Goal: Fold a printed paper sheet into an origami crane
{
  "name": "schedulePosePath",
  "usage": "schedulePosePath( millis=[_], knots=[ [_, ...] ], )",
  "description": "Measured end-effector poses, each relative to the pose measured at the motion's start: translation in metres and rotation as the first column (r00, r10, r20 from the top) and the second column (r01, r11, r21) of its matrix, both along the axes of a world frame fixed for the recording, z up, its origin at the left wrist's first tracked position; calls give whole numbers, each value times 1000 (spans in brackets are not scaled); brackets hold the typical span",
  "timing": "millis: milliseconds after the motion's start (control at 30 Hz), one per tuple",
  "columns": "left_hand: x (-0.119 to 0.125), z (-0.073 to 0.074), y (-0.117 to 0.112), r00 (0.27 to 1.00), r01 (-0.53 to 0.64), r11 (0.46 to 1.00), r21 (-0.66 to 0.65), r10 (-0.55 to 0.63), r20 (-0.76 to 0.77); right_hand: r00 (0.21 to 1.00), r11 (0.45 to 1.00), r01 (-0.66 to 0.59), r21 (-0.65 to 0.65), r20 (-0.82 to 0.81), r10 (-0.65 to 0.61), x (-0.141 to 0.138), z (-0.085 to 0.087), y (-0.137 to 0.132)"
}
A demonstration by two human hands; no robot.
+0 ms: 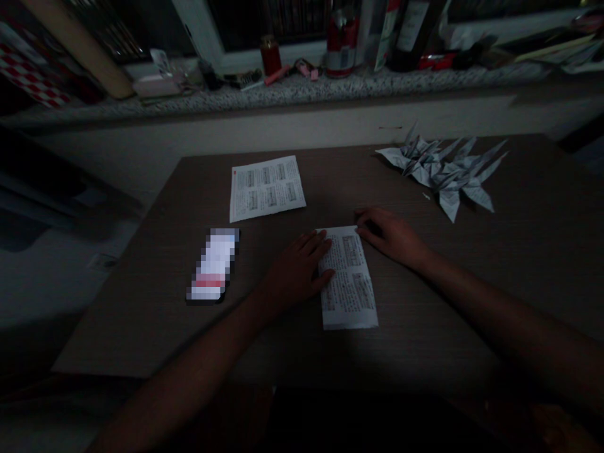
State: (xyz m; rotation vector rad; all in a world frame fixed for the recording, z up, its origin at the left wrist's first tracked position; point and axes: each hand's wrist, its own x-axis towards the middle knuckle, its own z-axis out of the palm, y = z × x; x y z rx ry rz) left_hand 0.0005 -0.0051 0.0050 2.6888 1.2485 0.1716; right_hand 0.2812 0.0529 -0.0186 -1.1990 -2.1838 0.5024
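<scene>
A printed sheet of paper, seemingly folded to a narrow rectangle, lies flat on the table before me. My left hand rests palm down over its left edge, fingers stretched out and the thumb apart. At the sheet's top right corner, my right hand has its fingers curled, with thumb and fingertips closed at the paper's edge. Another printed sheet lies farther back on the left. Several folded paper cranes, made of similar printed paper, sit in a cluster at the back right.
A phone with a lit, blurred screen lies left of my left hand. The brown wooden table meets a wall below a stone windowsill. On the sill stand a red jar, a red can and a dark bottle.
</scene>
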Motion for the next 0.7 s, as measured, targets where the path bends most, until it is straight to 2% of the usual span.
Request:
schedulePosePath(
  millis=[200,367,533,700],
  knots=[
    [9,8,4,998,10,996,84,-5,-59,998,1000,11,0,-62,-11,-2,-2,1],
    [13,2,4,998,19,989,147,-9,-68,998,1000,13,10,-65,-13,-4,1,1],
    [11,-5,7,997,75,990,117,-71,-43,999,999,29,20,-46,-28,-5,3,6],
    [12,-5,9,992,121,991,63,-118,-36,1000,999,20,26,9,-20,-4,5,12]
  ],
)
